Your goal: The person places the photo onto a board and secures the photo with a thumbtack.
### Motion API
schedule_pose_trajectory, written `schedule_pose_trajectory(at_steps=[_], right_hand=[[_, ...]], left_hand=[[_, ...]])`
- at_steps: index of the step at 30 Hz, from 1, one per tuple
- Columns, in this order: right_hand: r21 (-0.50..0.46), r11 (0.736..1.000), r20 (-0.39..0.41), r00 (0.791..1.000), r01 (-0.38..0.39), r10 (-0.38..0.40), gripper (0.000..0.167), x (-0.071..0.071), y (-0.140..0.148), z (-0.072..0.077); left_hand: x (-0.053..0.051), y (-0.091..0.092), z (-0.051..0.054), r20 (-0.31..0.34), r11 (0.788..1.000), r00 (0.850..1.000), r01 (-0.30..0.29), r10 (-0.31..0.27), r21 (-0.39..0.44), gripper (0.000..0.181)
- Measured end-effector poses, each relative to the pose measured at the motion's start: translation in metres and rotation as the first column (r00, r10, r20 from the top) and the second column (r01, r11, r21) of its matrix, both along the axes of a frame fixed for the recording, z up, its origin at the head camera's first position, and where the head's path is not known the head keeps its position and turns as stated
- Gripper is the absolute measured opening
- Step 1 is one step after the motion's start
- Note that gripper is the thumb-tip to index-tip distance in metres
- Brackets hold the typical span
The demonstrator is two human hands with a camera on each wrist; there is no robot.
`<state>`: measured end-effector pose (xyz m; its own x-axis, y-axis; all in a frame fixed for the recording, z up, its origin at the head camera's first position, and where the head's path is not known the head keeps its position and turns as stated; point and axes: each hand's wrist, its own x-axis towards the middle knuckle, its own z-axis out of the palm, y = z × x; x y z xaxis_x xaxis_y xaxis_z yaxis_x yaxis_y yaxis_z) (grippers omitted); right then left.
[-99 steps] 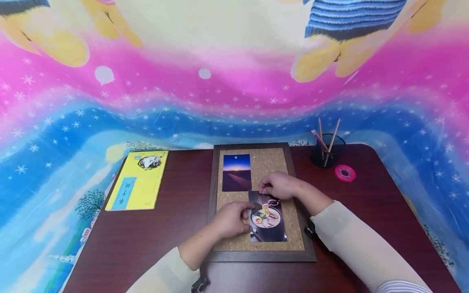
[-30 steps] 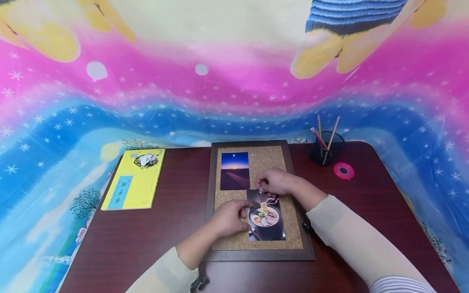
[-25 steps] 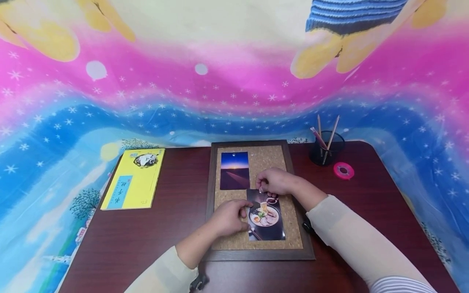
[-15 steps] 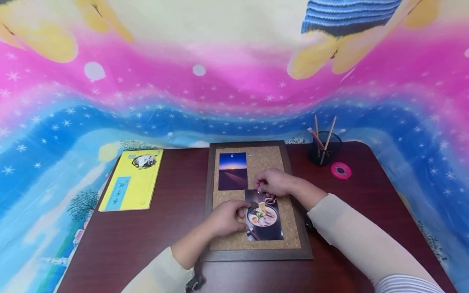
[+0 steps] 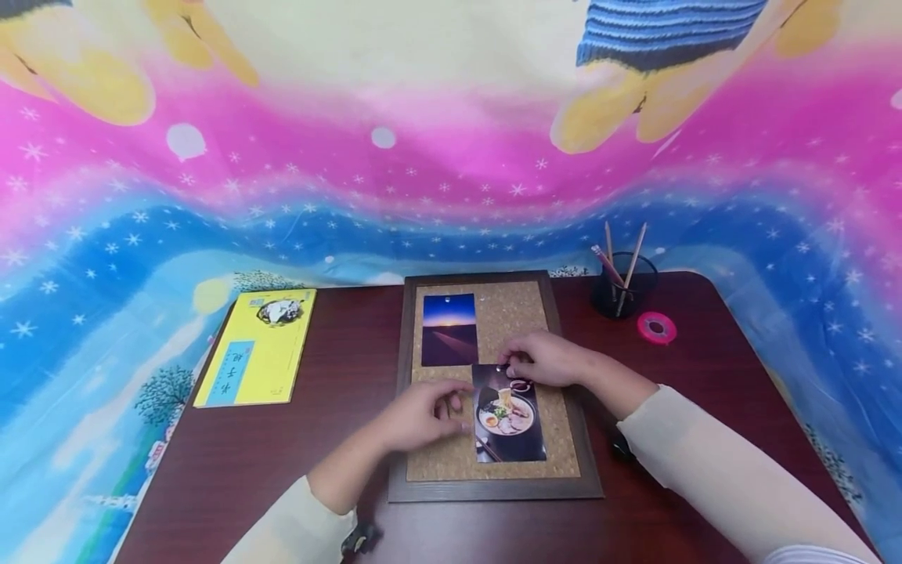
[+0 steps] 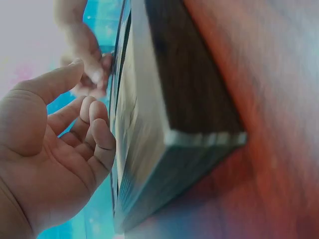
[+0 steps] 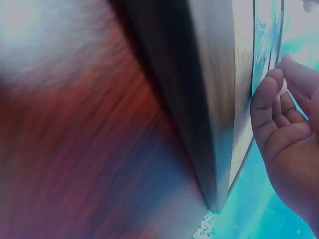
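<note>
In the head view a photo of a noodle bowl [image 5: 509, 423] lies on the framed cork board [image 5: 564, 446]. A small pushpin [image 5: 499, 368] shows at its top edge. My right hand [image 5: 546, 359] is just right of that pin, its fingers loosely bent and apparently off it. At the photo's left edge is my left hand [image 5: 423, 413], thumb and forefinger apart, with nothing between them. The left wrist view shows this left hand [image 6: 60, 144] with loosely bent fingers beside the board's frame [image 6: 184, 74]. In the right wrist view, the right hand's fingers [image 7: 266, 99] are near the board's surface.
A sunset photo [image 5: 449, 333] is pinned at the board's upper left. Another pin [image 5: 482, 298] sits in the cork to its right. Yellow books [image 5: 282, 356] lie at the left. A mesh pencil cup [image 5: 620, 301] and a pink tape roll [image 5: 657, 327] stand at the right.
My left hand has drawn back leftwards from the noodle photo's edge. The right hand has shifted slightly right, off the pin it was pinching, which now shows at the photo's top.
</note>
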<state>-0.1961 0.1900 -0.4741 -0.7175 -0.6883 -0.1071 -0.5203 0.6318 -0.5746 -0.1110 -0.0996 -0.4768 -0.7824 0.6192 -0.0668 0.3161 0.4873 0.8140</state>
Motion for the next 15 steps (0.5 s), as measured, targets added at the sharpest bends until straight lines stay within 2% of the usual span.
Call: schedule_pose_trajectory(at_steps=[9, 15], right_hand=[[-0.041, 0.995, -0.052, 0.995, 0.087, -0.089, 0.016, 0.010, 0.028, 0.006], [-0.092, 0.992, -0.106, 0.989, 0.092, -0.102, 0.019, 0.016, 0.046, 0.006]], left_hand=[[-0.010, -0.023, 0.007, -0.023, 0.994, 0.994, -0.102, 0.103, 0.049, 0.048], [-0.016, -0.037, 0.008, -0.052, 0.983, 0.982, -0.179, 0.182, 0.049, 0.042]])
